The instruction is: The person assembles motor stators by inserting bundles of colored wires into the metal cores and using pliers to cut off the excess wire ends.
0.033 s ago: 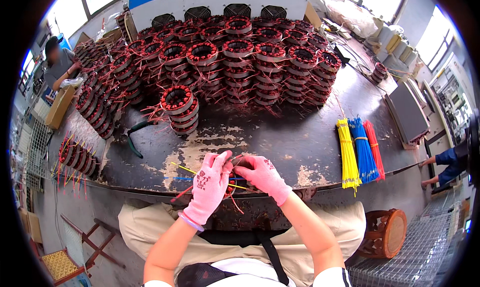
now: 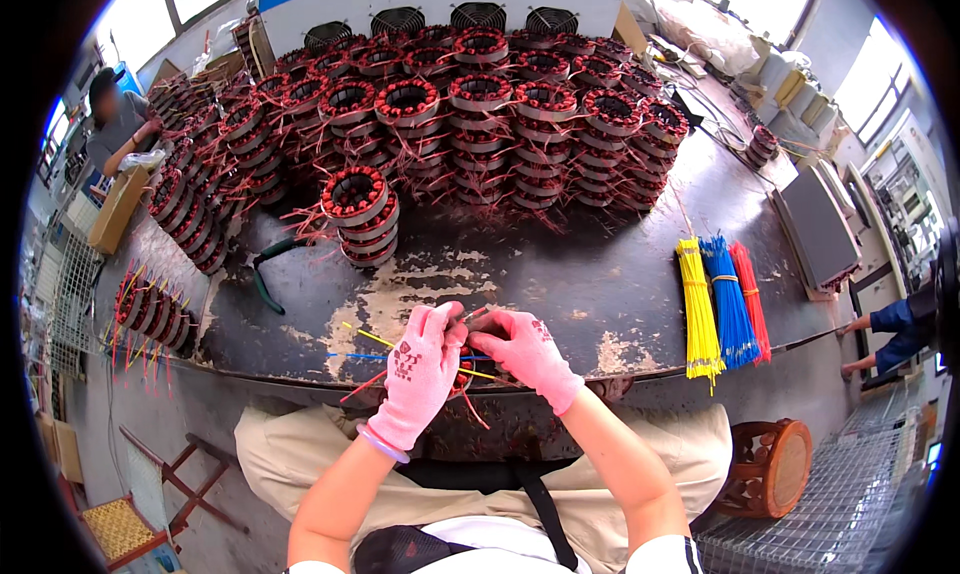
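Ring of red windings sits below the left hand and right hand, both pinched closed, contents hidden; coloured leads already jut left of it, joining seemingly unfinished; wire bundles lie right of it.

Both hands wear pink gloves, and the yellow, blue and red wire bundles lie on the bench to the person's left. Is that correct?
Not quite: the head view shows the yellow wire bundle, blue wire bundle and red wire bundle to their right. The bench and pink gloves are correct.
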Motion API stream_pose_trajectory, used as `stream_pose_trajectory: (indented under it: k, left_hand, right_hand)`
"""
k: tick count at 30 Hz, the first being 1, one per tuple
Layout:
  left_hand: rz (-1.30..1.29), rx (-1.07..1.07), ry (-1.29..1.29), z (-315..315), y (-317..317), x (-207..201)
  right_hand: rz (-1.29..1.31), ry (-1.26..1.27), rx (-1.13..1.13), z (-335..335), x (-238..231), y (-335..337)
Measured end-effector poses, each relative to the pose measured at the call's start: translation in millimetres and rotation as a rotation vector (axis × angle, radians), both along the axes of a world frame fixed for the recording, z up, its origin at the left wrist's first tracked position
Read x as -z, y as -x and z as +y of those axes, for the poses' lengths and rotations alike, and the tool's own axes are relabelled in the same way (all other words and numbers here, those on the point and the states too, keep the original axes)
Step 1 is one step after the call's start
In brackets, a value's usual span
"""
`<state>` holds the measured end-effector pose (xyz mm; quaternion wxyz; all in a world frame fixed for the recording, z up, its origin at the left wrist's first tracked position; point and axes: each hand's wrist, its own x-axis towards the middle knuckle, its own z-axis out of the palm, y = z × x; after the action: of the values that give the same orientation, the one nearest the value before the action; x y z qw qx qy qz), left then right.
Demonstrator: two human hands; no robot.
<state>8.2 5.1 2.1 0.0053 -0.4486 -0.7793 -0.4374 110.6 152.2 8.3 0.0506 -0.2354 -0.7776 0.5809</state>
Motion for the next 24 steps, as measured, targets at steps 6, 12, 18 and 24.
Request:
stream_pose_trajectory:
  k: [6,12,18,24]
  left_hand:
    - [0.029,0.145,-0.020,-6,9,3]
    - [0.016,0.326,0.075,-9,16,-2]
    - [0.086,0.331,0.172,-6,12,-18]
    - [0.039,0.325,0.166,-3,7,-18]
  right_hand:
    - [0.213,-0.358,0.143,-16,0,-21]
    - [0.335,-0.658,0.144,-17,0,-41]
    - [0.324,-0.511,0.001,-6,-11,-33]
    - [0.190,-0.270,0.012,-4,-21,-31]
